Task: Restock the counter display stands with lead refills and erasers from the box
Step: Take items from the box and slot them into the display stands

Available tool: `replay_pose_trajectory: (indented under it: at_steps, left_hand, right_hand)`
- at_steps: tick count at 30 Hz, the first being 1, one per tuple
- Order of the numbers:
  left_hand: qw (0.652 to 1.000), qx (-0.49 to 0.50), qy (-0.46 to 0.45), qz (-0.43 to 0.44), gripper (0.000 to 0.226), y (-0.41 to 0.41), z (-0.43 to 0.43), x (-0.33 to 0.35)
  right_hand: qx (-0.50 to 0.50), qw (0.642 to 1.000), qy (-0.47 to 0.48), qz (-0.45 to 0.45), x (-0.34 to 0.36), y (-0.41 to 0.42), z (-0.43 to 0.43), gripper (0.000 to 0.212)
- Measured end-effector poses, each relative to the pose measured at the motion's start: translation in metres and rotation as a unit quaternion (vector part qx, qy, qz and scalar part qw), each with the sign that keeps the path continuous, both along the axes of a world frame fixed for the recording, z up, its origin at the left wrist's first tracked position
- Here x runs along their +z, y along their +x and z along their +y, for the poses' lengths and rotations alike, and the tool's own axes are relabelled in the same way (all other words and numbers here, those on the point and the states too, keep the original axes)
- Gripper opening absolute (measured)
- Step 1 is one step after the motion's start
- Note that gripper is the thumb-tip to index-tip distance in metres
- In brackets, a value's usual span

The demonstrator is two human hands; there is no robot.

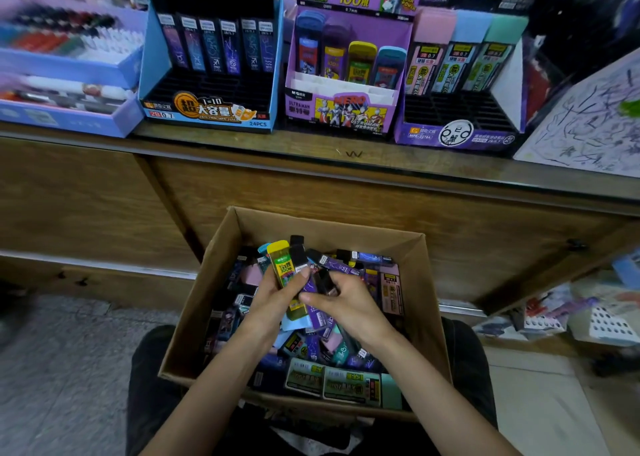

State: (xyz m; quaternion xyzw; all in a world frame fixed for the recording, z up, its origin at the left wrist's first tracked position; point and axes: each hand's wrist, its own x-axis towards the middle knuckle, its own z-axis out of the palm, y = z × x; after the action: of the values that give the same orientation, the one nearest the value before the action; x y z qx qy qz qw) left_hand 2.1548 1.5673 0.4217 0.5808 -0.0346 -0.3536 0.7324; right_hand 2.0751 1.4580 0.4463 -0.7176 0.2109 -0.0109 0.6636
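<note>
Wood counter (242, 143) is carrying display stands (341, 109) at front edge; L hand (273, 299) gripping yellow refill (281, 265), R hand (346, 303) pinching purple refill (312, 284), over cardboard box (329, 223).

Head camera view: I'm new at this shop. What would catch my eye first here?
Two hands meet over a cardboard box full of loose packs on the person's lap: the left hand grips a yellow refill case, the right hand grips dark cases. On the counter above stand a blue stand at left, a purple stand in the middle and a second purple stand at right, all partly filled.
</note>
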Motion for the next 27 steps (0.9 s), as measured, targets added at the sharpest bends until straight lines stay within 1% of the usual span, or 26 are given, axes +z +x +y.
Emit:
replay_pose_trajectory:
  at_steps: [3, 6, 8, 9, 11, 15, 17, 21, 24, 25, 27]
  left_hand:
    - [0.999, 0.006, 0.001, -0.034, 0.024, 0.002, 0.001, 0.008]
    - [0.999, 0.016, -0.016, -0.037, 0.026, 0.006, 0.001, 0.018]
    - [0.999, 0.02, -0.027, -0.04, 0.031, 0.01, 0.001, 0.026]
    - [0.998, 0.017, -0.032, -0.043, 0.036, 0.012, 0.002, 0.03]
    - [0.998, 0.005, -0.035, -0.058, 0.041, 0.016, 0.003, 0.041]
    - [0.994, 0.02, -0.044, -0.103, 0.035, 0.033, 0.008, 0.066]
    - [0.991, 0.031, -0.04, -0.123, 0.032, 0.044, 0.012, 0.082]
    - [0.986, 0.046, -0.048, -0.152, 0.029, 0.067, 0.019, 0.118]
    - [0.984, 0.05, -0.058, -0.162, 0.028, 0.084, 0.023, 0.142]
    - [0.983, 0.052, -0.067, -0.164, 0.028, 0.09, 0.023, 0.149]
    - [0.981, 0.063, -0.083, -0.166, 0.026, 0.1, 0.024, 0.161]
  right_hand:
    - [0.038, 0.998, -0.039, 0.011, 0.013, 0.001, -0.004, 0.003]
    - [0.064, 0.996, -0.052, 0.019, 0.028, 0.004, -0.01, 0.019]
    - [0.058, 0.997, -0.041, 0.019, 0.039, 0.008, -0.015, 0.019]
    - [0.044, 0.999, -0.024, 0.018, 0.044, 0.01, -0.016, 0.015]
    - [0.011, 0.999, 0.039, 0.016, 0.054, 0.014, -0.02, 0.011]
    - [-0.015, 0.989, 0.144, 0.012, 0.08, 0.023, -0.027, 0.008]
    - [-0.015, 0.986, 0.163, -0.016, 0.095, 0.03, -0.029, 0.008]
    - [0.007, 0.989, 0.122, -0.088, 0.131, 0.048, -0.036, 0.005]
    - [0.029, 0.982, 0.126, -0.136, 0.158, 0.067, -0.04, 0.006]
    - [0.033, 0.981, 0.114, -0.15, 0.166, 0.074, -0.041, 0.007]
    - [0.035, 0.981, 0.089, -0.167, 0.18, 0.089, -0.041, 0.018]
